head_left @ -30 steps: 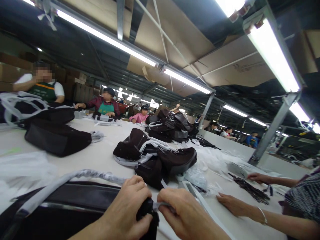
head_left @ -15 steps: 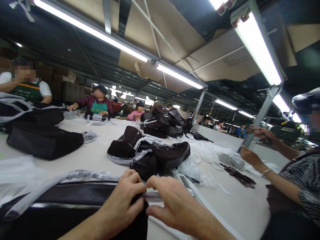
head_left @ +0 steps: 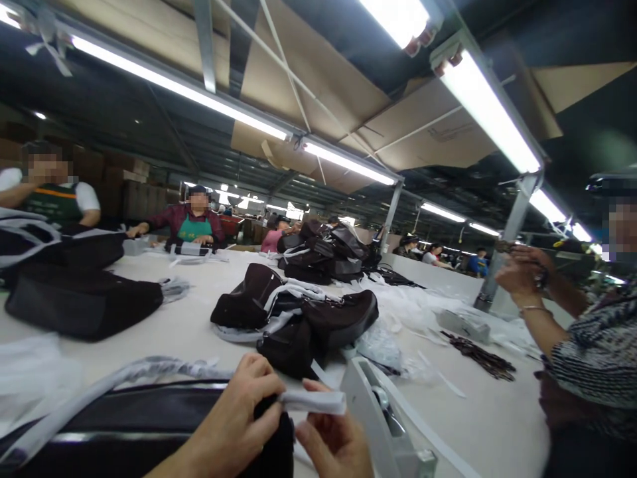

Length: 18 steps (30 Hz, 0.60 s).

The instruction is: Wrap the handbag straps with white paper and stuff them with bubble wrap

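Observation:
A large black bag (head_left: 129, 425) lies at the lower left, with a handle (head_left: 144, 368) wrapped in whitish material arching over its top. My left hand (head_left: 243, 411) is closed at the bag's right end, pinching a white wrapped strip (head_left: 316, 401) that sticks out to the right. Just below and behind that strip is my right hand (head_left: 336, 438), its fingers curled but apart, thumb spread, with nothing visible between them. A grey tape dispenser (head_left: 383, 418) stands on the table to the right of my right hand.
Black bags (head_left: 298, 312) lie ahead, with a taller pile (head_left: 323, 249) behind and another bag (head_left: 84, 299) at left. Clear plastic (head_left: 381, 342) and dark strips (head_left: 480, 355) lie right of centre. A person (head_left: 592, 358) works at the right; others sit across the table.
My right hand has dropped lower and turned, uncovering the white strip's end and the tape dispenser. My left hand remains at the bag's end. The person at right has raised their hands.

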Each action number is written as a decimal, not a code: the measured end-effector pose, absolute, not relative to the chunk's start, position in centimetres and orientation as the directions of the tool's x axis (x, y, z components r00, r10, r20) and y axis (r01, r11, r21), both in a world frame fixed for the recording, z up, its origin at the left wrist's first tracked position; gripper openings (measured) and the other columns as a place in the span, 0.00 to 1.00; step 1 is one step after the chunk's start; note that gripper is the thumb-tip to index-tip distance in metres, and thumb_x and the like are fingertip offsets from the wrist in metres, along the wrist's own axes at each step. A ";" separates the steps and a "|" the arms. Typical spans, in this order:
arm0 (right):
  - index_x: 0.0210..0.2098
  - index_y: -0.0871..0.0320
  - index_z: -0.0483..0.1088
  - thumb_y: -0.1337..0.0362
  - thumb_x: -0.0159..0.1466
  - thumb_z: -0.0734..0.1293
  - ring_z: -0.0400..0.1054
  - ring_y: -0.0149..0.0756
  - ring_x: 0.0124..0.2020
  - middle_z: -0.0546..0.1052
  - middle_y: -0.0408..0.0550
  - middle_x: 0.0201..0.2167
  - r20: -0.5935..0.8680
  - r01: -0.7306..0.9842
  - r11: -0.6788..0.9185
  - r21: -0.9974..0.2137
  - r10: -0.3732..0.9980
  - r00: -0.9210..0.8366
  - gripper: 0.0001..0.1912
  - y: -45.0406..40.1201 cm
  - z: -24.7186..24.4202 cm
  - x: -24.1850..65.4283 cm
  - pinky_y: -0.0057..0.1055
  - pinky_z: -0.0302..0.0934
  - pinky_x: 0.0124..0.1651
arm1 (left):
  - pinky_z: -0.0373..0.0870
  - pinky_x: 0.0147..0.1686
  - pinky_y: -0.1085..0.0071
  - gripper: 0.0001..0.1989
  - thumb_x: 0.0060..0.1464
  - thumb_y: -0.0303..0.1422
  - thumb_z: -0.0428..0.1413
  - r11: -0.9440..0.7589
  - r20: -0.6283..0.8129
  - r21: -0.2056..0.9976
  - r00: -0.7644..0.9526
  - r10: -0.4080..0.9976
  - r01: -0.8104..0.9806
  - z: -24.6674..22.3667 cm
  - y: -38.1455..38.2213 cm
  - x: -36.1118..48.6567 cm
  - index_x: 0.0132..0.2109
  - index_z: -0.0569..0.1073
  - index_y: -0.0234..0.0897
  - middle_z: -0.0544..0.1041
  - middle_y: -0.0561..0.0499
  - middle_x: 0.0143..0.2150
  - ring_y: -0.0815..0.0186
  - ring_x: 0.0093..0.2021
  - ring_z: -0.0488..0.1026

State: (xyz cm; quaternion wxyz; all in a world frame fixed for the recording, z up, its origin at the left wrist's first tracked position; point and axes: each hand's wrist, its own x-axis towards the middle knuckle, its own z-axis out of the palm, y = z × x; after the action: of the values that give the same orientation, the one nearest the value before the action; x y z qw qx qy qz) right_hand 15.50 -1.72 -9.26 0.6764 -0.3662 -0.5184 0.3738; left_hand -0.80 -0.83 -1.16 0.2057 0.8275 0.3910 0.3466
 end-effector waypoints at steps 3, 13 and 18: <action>0.35 0.54 0.80 0.49 0.60 0.72 0.70 0.35 0.30 0.78 0.46 0.30 0.552 0.021 0.556 -0.831 0.819 0.155 0.15 -1.2 -7.5 14.2 0.27 0.64 0.33 | 0.62 0.49 0.61 0.09 0.59 0.27 0.50 -0.613 0.424 0.619 0.447 0.787 0.491 -1.3 -1.3 -0.9 0.35 0.75 0.37 0.72 0.47 0.40 0.56 0.47 0.64; 0.27 0.55 0.76 0.49 0.65 0.68 0.66 0.34 0.27 0.73 0.43 0.23 0.590 0.123 0.577 -0.807 0.791 0.162 0.18 -1.2 -5.7 14.0 0.27 0.63 0.32 | 0.62 0.49 0.65 0.12 0.43 0.20 0.53 -0.556 0.372 0.684 0.430 0.822 0.472 -0.3 -1.5 -1.9 0.37 0.72 0.38 0.71 0.51 0.41 0.59 0.47 0.65; 0.30 0.53 0.78 0.54 0.63 0.70 0.69 0.35 0.30 0.75 0.42 0.26 0.548 0.077 0.543 -0.836 0.831 0.100 0.11 -1.3 -6.1 14.5 0.27 0.65 0.35 | 0.62 0.49 0.65 0.09 0.51 0.21 0.54 -0.627 0.403 0.658 0.509 0.761 0.416 -0.8 -0.8 -2.5 0.38 0.73 0.39 0.71 0.51 0.40 0.60 0.47 0.65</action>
State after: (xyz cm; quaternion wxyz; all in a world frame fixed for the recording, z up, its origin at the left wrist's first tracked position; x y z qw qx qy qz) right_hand 14.46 -1.27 -6.14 0.6389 -0.3766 -0.6026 0.2948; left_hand -2.55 -0.76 -0.76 0.2481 0.8325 0.3535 0.3471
